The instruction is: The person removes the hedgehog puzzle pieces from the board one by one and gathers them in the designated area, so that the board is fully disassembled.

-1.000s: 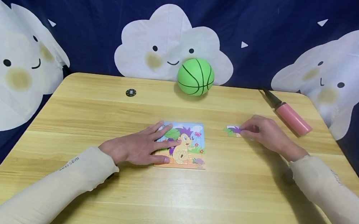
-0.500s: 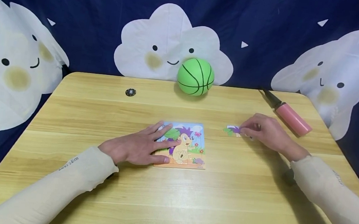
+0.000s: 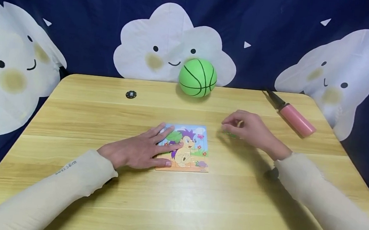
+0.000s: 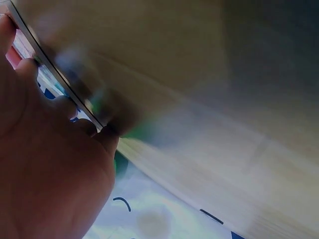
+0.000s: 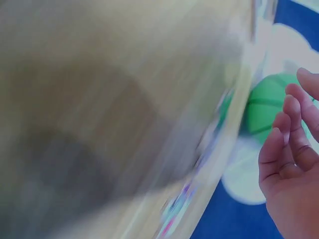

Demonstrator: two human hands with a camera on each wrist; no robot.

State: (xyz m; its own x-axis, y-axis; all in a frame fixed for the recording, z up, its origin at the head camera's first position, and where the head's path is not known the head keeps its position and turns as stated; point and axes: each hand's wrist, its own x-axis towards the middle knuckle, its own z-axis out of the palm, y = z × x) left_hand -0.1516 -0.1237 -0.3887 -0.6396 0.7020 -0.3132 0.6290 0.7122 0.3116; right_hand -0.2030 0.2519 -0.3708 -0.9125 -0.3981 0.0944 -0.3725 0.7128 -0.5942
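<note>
My left hand (image 3: 139, 147) lies spread over the left part of a square hedgehog jigsaw puzzle (image 3: 197, 158), fingers across the picture. In the left wrist view, the puzzle's thin edge runs under those fingertips. To the right of the puzzle, my right hand (image 3: 251, 130) hovers over the table with loosely bent fingers and thumb. Nothing shows between the fingers (image 5: 291, 117) in the right wrist view. A bit of green puzzle piece (image 3: 233, 136) peeks out below this hand, which hides most of it.
A green ball (image 3: 197, 78) with black lines sits at the table's back edge. Back left lies a black poker chip (image 3: 131, 94). A pink hand pump (image 3: 297, 120) with a black nozzle lies back right. A dark blue curtain (image 3: 264, 11) with clouds stands behind.
My right hand has moved left from beside the loose purple and green piece to above it, covering most of it. The left hand stays on the puzzle. The head view has shifted slightly.
</note>
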